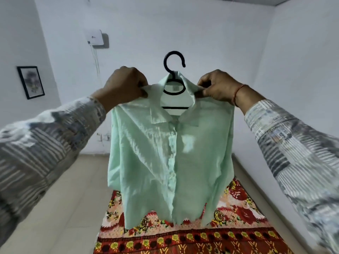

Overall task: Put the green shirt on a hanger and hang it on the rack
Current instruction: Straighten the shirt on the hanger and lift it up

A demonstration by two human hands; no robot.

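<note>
White walls [183,24], raised hands [126,85] pinching shirt [168,153] shoulders

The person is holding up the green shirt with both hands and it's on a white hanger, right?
Almost. The hanger is black, not white, as the head view shows. The rest is right: the left hand and right hand both hold up the green shirt, which is on the hanger.

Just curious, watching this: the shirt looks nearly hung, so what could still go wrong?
1. Both hands, left and right, pinch only the shirt at its shoulders; the hanger could tilt and slip out.
2. No rack is in view, so finding it may jostle the shirt.
</note>
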